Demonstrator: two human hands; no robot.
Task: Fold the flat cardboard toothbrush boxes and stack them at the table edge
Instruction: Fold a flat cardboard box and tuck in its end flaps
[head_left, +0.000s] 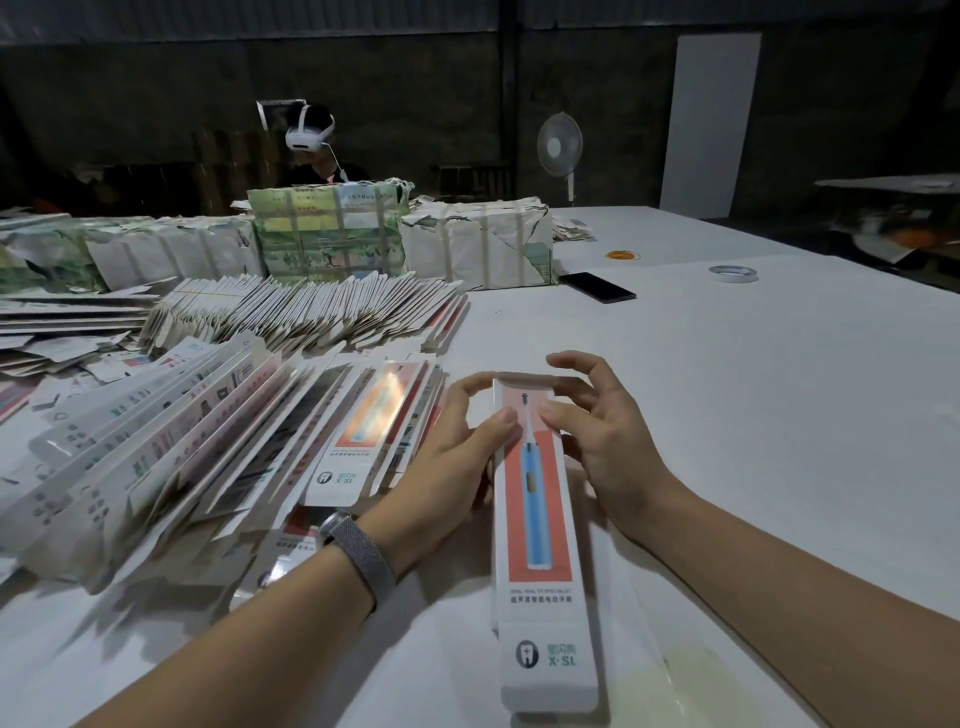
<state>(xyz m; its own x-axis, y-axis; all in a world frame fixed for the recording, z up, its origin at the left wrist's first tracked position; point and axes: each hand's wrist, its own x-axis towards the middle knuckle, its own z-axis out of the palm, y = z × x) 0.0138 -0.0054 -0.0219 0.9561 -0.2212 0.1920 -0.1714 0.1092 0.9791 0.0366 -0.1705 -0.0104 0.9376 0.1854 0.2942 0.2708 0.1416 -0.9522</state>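
Note:
A long white toothbrush box (540, 525) with a red panel and a blue toothbrush picture lies lengthwise in front of me on the white table (753, 374), folded into shape. My left hand (457, 457) grips its far left side, thumb on top. My right hand (602, 441) holds the far right side, thumb on the front face and fingers curled at the top end flap. To the left lies a fanned heap of flat boxes (197, 441). One flat box (363, 431) lies face up on the heap's right end.
A second row of flat boxes (311, 312) stands behind the heap. Wrapped paper bundles (327, 234) line the far side. A black phone (597, 287), a tape roll (732, 272) and orange rubber bands (623, 254) lie further out. A person with a headset (311, 135) sits opposite; a fan (560, 143) stands behind.

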